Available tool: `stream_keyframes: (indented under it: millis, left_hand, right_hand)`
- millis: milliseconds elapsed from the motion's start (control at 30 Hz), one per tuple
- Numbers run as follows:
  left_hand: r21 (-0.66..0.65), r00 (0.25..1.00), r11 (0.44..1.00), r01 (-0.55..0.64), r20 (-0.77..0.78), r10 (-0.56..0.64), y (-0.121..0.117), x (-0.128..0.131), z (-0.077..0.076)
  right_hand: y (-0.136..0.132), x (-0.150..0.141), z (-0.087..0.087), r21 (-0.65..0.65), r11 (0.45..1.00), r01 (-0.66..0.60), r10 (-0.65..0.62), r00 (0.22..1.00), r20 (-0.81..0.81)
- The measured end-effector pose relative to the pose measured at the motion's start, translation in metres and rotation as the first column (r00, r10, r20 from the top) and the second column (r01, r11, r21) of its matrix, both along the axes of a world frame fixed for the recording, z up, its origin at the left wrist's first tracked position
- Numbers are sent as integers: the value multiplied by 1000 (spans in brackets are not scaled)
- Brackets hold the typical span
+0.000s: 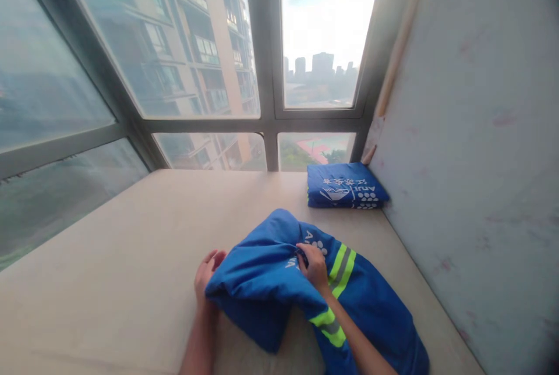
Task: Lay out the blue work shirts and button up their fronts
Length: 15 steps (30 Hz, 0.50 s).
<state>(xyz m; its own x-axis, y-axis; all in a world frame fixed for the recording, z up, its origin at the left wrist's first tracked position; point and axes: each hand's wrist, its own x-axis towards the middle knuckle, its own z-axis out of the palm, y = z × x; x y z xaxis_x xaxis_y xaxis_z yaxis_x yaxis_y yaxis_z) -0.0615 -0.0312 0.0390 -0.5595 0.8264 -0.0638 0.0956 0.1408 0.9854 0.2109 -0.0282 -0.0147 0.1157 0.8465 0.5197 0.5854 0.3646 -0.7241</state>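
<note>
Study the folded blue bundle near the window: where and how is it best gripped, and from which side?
Probably by the left edge of the folded bundle, approached from the left and pinched above and below. It lies flat, its right end close to the wall and its far edge near the window frame, leaving the left side more accessible.

Pale surface free at left, blue garment mid-front, folded bundle and wall right

The blue garment and folded bundle look like matt cloth, the worktop smooth and low-sheen, the window panes smooth, clear glass.
</note>
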Motion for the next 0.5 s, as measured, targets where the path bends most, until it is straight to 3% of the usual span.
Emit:
stream_keyframes:
  millis: [67, 133, 233, 300, 367, 433, 500]
  left_hand:
    - [-40, 997, 999, 21, 73, -18, -4, -13, 10]
    - [-119, 988, 986, 117, -85, -128, -12, -21, 28]
    - [-214, 819, 933, 290, -449, -358, -28, -22, 65]
    - [-196, 706, 906, 376, -573, -417, -41, -15, 85]
    - [-190, 631, 869, 458, -619, -468, -55, -3, 92]
    - [-266, 483, 751, 605, -628, -611, -68, 15, 82]
    - [-419, 207, 534, 734, -611, -764, -80, 38, 57]
  right_hand:
    - [-6, -2, 3, -25, 1000, -6, 7, 999, 37]
    - [-11, -4, 7, -57, 997, -51, 56, 995, 85]
    - [-18, -8, 13, -72, 986, -149, 158, 979, 130]
    - [-21, -11, 14, -56, 980, -188, 194, 972, 131]
    - [-21, -13, 12, -27, 981, -192, 194, 975, 111]
    - [-20, -14, 8, 1, 985, -172, 171, 983, 67]
    - [-16, -14, 4, 16, 990, -142, 142, 990, 4]
